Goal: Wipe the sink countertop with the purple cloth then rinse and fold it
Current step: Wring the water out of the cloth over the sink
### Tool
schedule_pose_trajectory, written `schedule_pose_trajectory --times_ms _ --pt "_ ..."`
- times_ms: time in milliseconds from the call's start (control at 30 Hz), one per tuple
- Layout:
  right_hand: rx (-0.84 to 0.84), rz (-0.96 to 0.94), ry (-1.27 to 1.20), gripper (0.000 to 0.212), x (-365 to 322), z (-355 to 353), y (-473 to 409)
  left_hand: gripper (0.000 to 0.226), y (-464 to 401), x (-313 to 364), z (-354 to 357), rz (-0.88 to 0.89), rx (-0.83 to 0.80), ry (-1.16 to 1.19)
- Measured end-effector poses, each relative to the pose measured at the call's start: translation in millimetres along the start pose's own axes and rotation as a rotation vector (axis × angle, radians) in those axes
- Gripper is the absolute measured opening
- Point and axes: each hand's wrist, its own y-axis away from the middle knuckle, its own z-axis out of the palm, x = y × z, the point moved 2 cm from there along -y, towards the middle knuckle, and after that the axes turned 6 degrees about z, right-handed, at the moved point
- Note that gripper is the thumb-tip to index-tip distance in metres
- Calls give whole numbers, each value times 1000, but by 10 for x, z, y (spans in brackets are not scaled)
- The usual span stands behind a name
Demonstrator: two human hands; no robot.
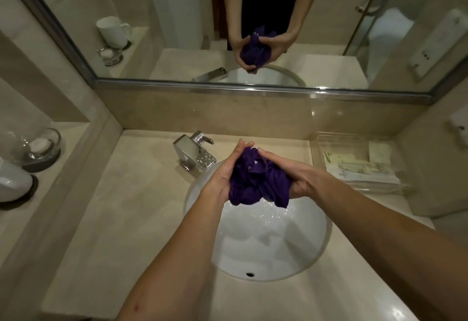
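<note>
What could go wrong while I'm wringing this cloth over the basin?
1. The bunched purple cloth, squeezed between left hand and right hand, sits near the chrome faucet; knuckles may knock it.
2. Drips could land on the beige stone countertop if the hands drift off the white round sink.
</note>
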Motion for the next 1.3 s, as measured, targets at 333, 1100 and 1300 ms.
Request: schedule_pose_trajectory --times_ms 333,1100,1300 --pt "260 -121 633 62 -71 467 74 32 71 395 10 108 5 -307" --pt "1 -71 439 45 -496 151 622 89 305 768 609 162 -298 -71" --pt "-94 -89 331 87 -568 107 613 23 237 796 649 264 84 -299"
